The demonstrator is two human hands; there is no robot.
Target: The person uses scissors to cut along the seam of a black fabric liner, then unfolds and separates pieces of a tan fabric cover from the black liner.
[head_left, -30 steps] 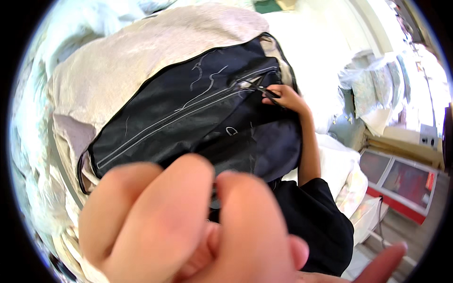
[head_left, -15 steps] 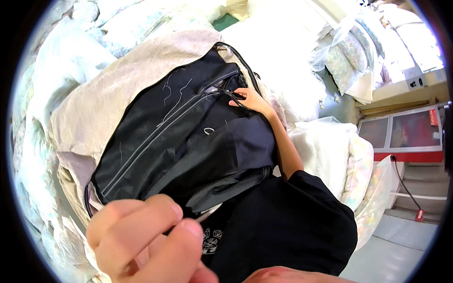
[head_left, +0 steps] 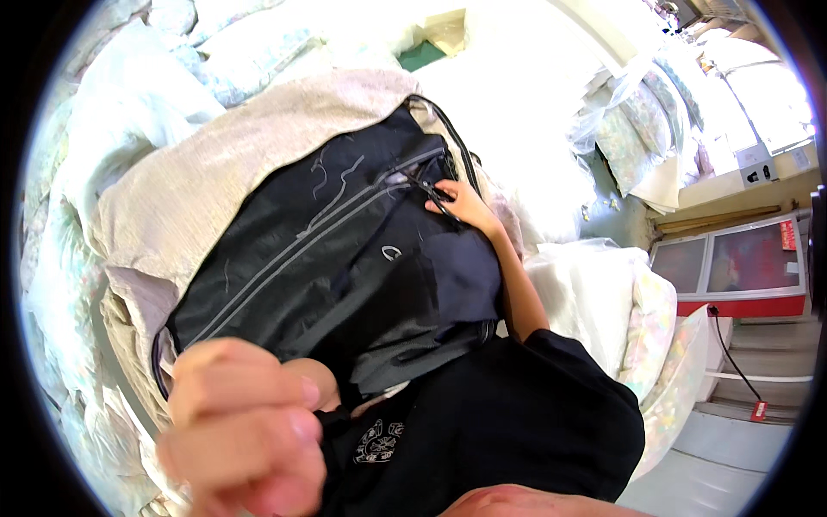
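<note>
My right hand [head_left: 461, 205] grips a pair of black-handled scissors [head_left: 428, 191] at the upper end of a black fabric piece [head_left: 345, 233]. The blades reach toward its grey double seam [head_left: 284, 256]; whether they touch it I cannot tell. My left hand [head_left: 245, 422], large and blurred close to the camera, has its fingers curled together; what they hold, if anything, is hidden. Loose pale threads [head_left: 332, 202] lie on the black fabric, and a small white loop [head_left: 392, 252] shows on it. Beige fabric [head_left: 189, 194], with a dark zip along its opening, surrounds the black piece.
Pale bundles in clear plastic [head_left: 129, 112] are heaped along the left and far side. More wrapped bundles [head_left: 594, 293] stand to the right. Farther right are a red-framed cabinet [head_left: 732, 263], a wall socket [head_left: 758, 168] and a hanging dark cord [head_left: 732, 353].
My left hand has shifted slightly left and blurred. The fabric and my right hand with the scissors sit slightly lower and farther right in the picture; the view has shifted a little.
</note>
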